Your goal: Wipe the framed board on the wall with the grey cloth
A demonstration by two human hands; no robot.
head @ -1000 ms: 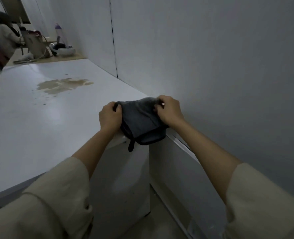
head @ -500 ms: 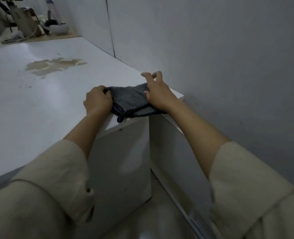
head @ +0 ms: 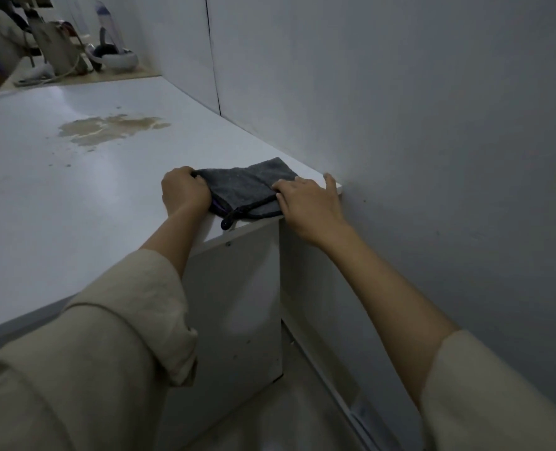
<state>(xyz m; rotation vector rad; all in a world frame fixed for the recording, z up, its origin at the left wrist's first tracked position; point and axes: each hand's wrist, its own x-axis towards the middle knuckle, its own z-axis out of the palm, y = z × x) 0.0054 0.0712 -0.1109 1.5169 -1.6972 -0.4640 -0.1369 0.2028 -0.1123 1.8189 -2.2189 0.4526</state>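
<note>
The grey cloth (head: 247, 188), folded and edged in dark trim with a small loop hanging off the front, lies on the near right corner of the white table (head: 74, 190). My left hand (head: 184, 193) grips the cloth's left edge with curled fingers. At the cloth's right edge my right hand (head: 309, 200) lies flat, fingers spread over the cloth and the table corner. No framed board shows in this view.
A grey wall (head: 400, 125) runs along the table's right side. A brown spill stain (head: 107, 128) marks the tabletop further back. At the far end stand a bag (head: 58, 50) and a white bowl-like object (head: 117, 56), with a seated person (head: 0, 37) behind them.
The cloth went from held up between both hands to lying flat on the table corner. My right hand has opened and slid toward the right edge.
</note>
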